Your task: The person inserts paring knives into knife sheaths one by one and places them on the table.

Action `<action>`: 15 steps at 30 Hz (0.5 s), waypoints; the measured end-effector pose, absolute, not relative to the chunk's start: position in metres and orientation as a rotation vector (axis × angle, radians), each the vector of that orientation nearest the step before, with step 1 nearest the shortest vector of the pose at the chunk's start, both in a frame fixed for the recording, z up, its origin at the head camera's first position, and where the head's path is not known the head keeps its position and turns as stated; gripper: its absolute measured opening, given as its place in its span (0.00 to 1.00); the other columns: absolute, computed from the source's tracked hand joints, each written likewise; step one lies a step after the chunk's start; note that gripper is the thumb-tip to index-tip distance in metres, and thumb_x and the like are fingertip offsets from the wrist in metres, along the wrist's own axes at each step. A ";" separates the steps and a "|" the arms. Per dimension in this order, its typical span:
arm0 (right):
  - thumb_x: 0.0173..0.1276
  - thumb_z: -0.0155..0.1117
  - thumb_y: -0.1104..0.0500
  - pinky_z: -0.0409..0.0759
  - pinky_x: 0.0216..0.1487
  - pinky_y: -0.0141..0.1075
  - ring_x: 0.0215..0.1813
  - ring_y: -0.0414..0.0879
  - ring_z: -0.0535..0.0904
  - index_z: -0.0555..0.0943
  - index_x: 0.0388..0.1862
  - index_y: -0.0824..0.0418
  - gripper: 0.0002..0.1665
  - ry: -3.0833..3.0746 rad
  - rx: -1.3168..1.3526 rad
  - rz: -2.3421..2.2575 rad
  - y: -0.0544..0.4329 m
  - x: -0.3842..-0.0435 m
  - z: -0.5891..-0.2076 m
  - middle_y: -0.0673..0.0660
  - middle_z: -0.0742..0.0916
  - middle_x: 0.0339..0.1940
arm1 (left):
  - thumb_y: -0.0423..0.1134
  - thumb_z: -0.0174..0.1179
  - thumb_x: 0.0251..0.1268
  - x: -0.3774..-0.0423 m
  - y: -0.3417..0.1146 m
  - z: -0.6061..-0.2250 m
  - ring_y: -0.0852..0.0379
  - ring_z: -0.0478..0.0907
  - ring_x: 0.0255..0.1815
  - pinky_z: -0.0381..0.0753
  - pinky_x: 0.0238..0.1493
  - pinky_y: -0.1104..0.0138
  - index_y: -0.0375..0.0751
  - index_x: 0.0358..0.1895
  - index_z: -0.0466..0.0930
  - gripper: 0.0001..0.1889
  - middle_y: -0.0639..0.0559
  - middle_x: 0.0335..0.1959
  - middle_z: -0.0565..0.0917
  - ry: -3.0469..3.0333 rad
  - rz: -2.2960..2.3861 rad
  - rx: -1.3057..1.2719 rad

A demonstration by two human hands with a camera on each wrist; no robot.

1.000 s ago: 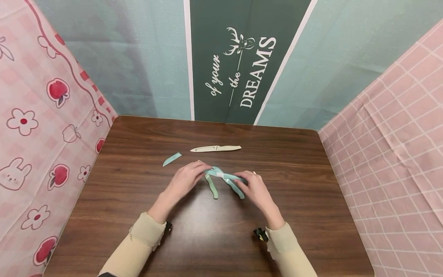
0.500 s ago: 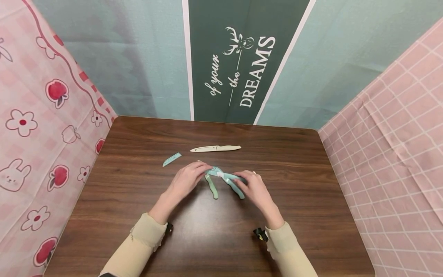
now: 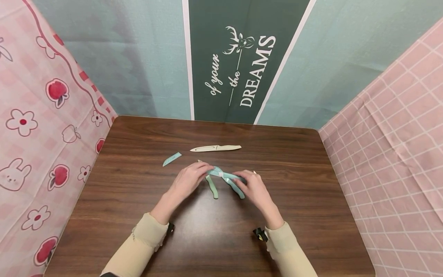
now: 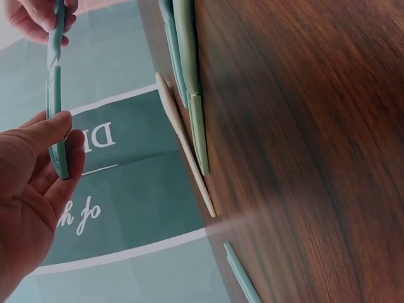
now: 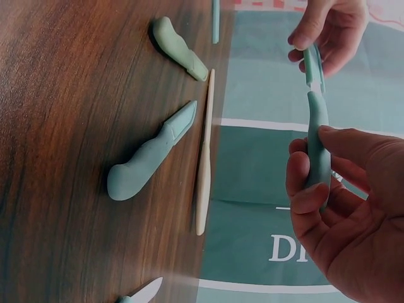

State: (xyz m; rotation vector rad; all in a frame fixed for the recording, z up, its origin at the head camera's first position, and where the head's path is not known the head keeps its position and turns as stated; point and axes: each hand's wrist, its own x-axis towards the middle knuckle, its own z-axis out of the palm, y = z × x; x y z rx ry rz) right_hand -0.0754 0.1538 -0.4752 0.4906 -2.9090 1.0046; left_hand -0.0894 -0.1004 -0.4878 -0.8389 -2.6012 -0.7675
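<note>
Between my hands, raised above the table, is a blue-green knife (image 3: 233,176) with a sheath (image 4: 57,95) over its blade; a short pale stretch of blade shows between sheath and handle. My left hand (image 3: 188,180) pinches the sheath with thumb and fingers. Curled round the handle (image 5: 319,120) are the fingers of my right hand (image 3: 255,189). Beneath lie a green knife (image 3: 212,187), partly hidden by my left hand, and a second blue knife (image 5: 148,154) with a sheath on its blade.
A cream knife (image 3: 228,147) lies farther back on the brown table (image 3: 283,154). Left of it is a loose blue sheath (image 3: 172,159). At the bottom of the right wrist view, a bare white blade (image 5: 148,290) pokes in. Fabric walls (image 3: 138,77) stand behind and beside the table.
</note>
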 end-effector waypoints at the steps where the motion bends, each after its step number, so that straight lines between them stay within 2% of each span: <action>1: 0.68 0.69 0.59 0.83 0.48 0.46 0.45 0.47 0.87 0.88 0.47 0.59 0.11 -2.910 0.491 1.004 0.154 -0.076 -0.475 0.55 0.90 0.43 | 0.32 0.68 0.62 -0.089 -0.100 -0.488 0.54 0.86 0.49 0.85 0.47 0.60 0.49 0.53 0.85 0.16 0.54 0.49 0.87 -2.600 -0.769 -0.841; 15: 0.68 0.68 0.59 0.83 0.49 0.46 0.45 0.47 0.87 0.88 0.47 0.58 0.10 -2.898 0.499 1.006 0.152 -0.075 -0.473 0.55 0.90 0.43 | 0.31 0.68 0.61 -0.088 -0.097 -0.487 0.55 0.86 0.48 0.85 0.45 0.61 0.49 0.53 0.85 0.18 0.54 0.49 0.87 -2.599 -0.759 -0.860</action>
